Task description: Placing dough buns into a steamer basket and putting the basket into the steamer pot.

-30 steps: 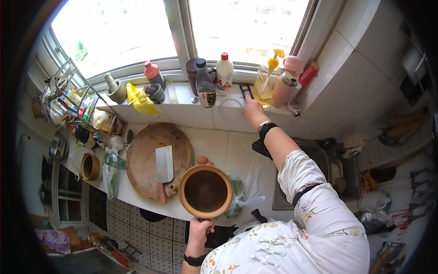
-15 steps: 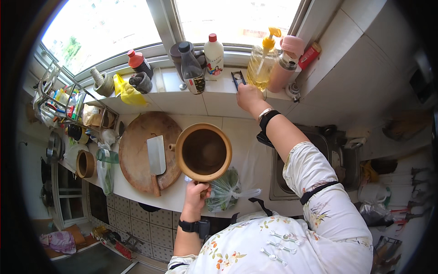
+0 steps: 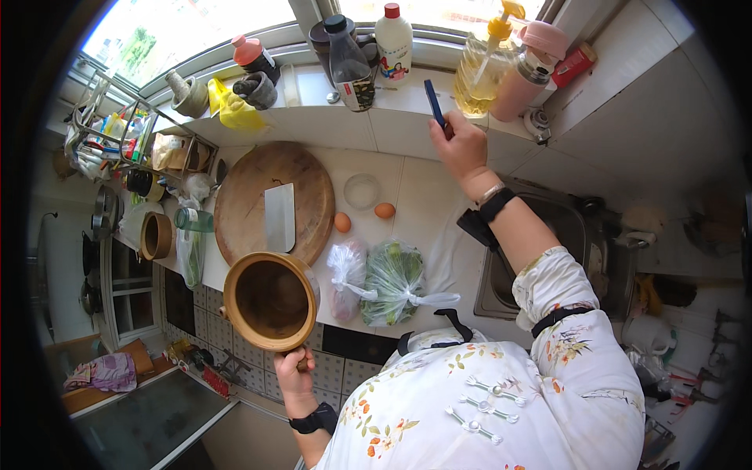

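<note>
My left hand (image 3: 294,374) is closed round the handle of a brown clay pot (image 3: 311,298). The pot's wide mouth faces up at me, and its dark inside shows no contents. It hangs over the counter's front edge, hiding the handle of a cleaver (image 3: 280,215) that lies on a round wooden chopping board (image 3: 243,200). My right hand (image 3: 462,149) grips a slim dark-blue tool (image 3: 434,102), which looks like a peeler, raised near the window ledge. Two brown eggs (image 3: 342,222) rest beside a small clear dish (image 3: 362,191).
A bag of greens (image 3: 394,286) and another plastic bag (image 3: 345,274) lie at the counter's front. A sink (image 3: 501,286) is on the right. Along the ledge stand a dark bottle (image 3: 350,66), a white bottle (image 3: 394,47), a yellow pump bottle (image 3: 476,78) and a pink flask (image 3: 520,86).
The pot has moved left and toward me, uncovering the eggs, dish and second bag. My right hand has lifted the dark tool off the ledge. The view has shifted too.
</note>
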The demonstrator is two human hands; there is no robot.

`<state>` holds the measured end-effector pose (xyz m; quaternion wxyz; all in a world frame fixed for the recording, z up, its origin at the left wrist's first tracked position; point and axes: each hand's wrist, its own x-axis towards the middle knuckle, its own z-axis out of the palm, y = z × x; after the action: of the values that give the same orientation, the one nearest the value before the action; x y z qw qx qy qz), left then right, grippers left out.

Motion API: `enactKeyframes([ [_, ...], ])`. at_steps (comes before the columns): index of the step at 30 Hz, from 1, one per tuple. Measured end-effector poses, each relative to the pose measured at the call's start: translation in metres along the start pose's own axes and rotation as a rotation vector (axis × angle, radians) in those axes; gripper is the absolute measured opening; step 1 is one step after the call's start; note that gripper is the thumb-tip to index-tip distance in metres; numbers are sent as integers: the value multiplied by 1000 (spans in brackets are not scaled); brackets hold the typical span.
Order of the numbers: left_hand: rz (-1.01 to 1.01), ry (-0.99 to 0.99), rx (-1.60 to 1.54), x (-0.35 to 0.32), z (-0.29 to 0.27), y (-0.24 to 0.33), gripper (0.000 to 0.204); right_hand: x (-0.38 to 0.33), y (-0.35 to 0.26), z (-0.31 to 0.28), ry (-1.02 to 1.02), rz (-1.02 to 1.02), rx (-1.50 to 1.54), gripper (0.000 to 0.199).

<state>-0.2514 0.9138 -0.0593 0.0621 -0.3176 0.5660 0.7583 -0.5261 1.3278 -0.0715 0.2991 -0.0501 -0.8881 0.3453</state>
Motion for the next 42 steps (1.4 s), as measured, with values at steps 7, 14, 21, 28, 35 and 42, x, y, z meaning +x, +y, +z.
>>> enactKeyframes([
  [7,-69,56,-80,-15,-3,-16,28,-85,45,50,-449,-249,-204,12],
  [14,-101,15,-96,-26,-27,-34,31,-111,74,111,-759,-306,-404,12],
  [21,-166,83,-57,-29,-28,-36,29,-92,48,158,-902,-581,-609,11],
  [28,-204,83,-60,-31,-31,-41,27,-91,62,181,-823,-763,-539,6],
  [35,-232,68,-51,-28,-27,-41,26,-82,74,169,-764,-881,-437,3],
  [42,-222,81,-42,-29,-19,-33,22,-49,-4,37,-445,-672,-280,4],
])
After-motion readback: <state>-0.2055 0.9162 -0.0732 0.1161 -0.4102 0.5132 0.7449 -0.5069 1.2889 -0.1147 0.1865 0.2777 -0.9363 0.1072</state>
